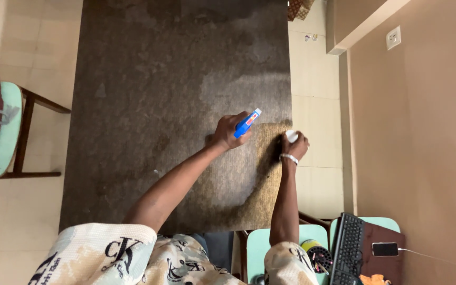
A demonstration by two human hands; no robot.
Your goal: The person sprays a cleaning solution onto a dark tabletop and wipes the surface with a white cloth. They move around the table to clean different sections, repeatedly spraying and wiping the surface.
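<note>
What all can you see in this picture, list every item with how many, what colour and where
table: one, dark brown, centre, top partly wet
spray bottle: one, blue, in left hand
white object: one, in right hand at table's right edge, kind unclear
chairs: mint green seats, one far left, others bottom right
keyboard: one, black, bottom right
phone: one, black, beside keyboard, cable attached
wall socket: one, white, upper right
left hand: gripping spray bottle
right hand: closed on white object, bracelet at wrist

1 table, 3 chairs, 1 kbd
</note>
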